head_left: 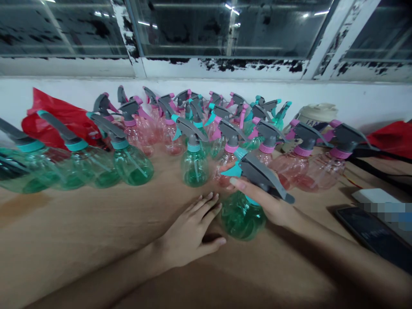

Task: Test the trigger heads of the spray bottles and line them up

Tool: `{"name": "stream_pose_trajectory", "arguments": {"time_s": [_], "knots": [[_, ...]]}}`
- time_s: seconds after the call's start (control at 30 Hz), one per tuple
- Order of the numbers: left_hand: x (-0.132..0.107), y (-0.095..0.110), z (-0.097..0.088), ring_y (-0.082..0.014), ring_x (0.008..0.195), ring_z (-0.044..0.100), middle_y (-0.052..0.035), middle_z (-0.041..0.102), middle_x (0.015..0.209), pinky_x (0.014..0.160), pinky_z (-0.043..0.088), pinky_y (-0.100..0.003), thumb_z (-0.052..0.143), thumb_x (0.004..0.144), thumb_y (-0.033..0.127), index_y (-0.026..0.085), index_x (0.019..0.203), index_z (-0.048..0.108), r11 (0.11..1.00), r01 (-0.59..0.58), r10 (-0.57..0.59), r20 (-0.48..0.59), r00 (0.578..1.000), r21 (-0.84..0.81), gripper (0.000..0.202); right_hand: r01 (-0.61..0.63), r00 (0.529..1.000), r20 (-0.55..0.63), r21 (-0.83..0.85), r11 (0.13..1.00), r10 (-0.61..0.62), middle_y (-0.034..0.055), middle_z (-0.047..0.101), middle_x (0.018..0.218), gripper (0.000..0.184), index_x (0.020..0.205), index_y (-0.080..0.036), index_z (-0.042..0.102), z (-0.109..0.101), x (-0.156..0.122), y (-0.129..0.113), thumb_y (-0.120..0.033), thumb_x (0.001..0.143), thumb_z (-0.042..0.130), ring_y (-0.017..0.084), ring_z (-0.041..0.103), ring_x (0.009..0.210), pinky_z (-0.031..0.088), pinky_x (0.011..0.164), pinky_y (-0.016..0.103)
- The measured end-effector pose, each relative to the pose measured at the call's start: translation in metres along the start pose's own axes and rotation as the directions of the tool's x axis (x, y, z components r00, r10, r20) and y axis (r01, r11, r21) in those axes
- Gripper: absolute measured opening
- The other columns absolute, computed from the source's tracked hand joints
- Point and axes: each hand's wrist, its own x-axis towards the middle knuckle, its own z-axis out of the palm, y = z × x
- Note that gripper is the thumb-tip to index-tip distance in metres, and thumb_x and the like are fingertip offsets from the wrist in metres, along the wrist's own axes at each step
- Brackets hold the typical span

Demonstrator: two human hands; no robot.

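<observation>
A green spray bottle with a grey and turquoise trigger head stands slightly tilted near the middle of the table. My right hand is closed around its neck, just under the grey lever. To its left, my left hand lies low over the tabletop with fingers stretched out and thumb apart, holding nothing. Its fingertips are close to the bottle's side; whether they touch it I cannot tell. Just beyond my left fingers stands another green spray bottle. A pink spray bottle is partly hidden behind my right hand.
Several green spray bottles line the left, and pink ones stand at right. More crowd against the white wall. Red plastic bags lie at both sides. A phone, a white box and a lidded cup are on the right.
</observation>
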Motion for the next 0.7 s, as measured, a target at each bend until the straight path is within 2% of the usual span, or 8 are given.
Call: {"name": "stream_pose_trajectory", "arguments": {"time_s": [0.13, 0.27, 0.57, 0.7], "knots": [[0.0006, 0.0009, -0.0011, -0.0279, 0.14, 0.023, -0.0169, 0.03, 0.15, 0.112, 0.024, -0.044, 0.05, 0.091, 0.056, 0.006, 0.141, 0.037, 1.0, -0.004, 0.004, 0.016, 1.0, 0.025, 0.072, 0.009, 1.0, 0.007, -0.035, 0.999, -0.009, 0.0029, 0.067, 0.097, 0.031, 0.11, -0.027, 0.06, -0.0012, 0.0003, -0.0009, -0.043, 0.084, 0.06, 0.02, 0.064, 0.086, 0.051, 0.086, 0.039], [0.0008, 0.0016, -0.0022, -0.0284, 0.139, 0.024, -0.0187, 0.031, 0.149, 0.113, 0.023, -0.043, 0.051, 0.091, 0.055, 0.003, 0.138, 0.039, 1.0, -0.012, 0.012, 0.019, 1.0, 0.026, 0.071, -0.015, 0.999, 0.036, -0.039, 0.999, 0.017, 0.0032, 0.066, 0.099, 0.034, 0.116, -0.028, 0.058, -0.0021, -0.0007, 0.0015, -0.044, 0.086, 0.057, 0.021, 0.063, 0.091, 0.049, 0.09, 0.039], [0.0015, 0.0005, -0.0015, -0.0275, 0.14, 0.023, -0.0171, 0.03, 0.15, 0.113, 0.023, -0.042, 0.049, 0.091, 0.057, 0.005, 0.14, 0.038, 0.999, -0.004, 0.003, 0.029, 1.0, 0.034, 0.072, -0.069, 0.994, 0.082, 0.016, 0.998, 0.067, 0.0043, 0.064, 0.107, 0.035, 0.119, -0.028, 0.055, -0.0019, -0.0012, 0.0036, -0.044, 0.087, 0.056, 0.021, 0.062, 0.097, 0.047, 0.095, 0.04], [0.0018, 0.0008, -0.0018, -0.0273, 0.14, 0.023, -0.0166, 0.03, 0.15, 0.113, 0.023, -0.042, 0.049, 0.091, 0.057, 0.006, 0.14, 0.037, 0.999, -0.001, 0.0, 0.034, 0.999, 0.037, 0.072, -0.024, 0.998, 0.054, 0.021, 1.0, 0.022, 0.0034, 0.065, 0.111, 0.032, 0.115, -0.027, 0.056, -0.0009, 0.0004, -0.0015, -0.04, 0.085, 0.06, 0.02, 0.064, 0.098, 0.049, 0.094, 0.037]]}}
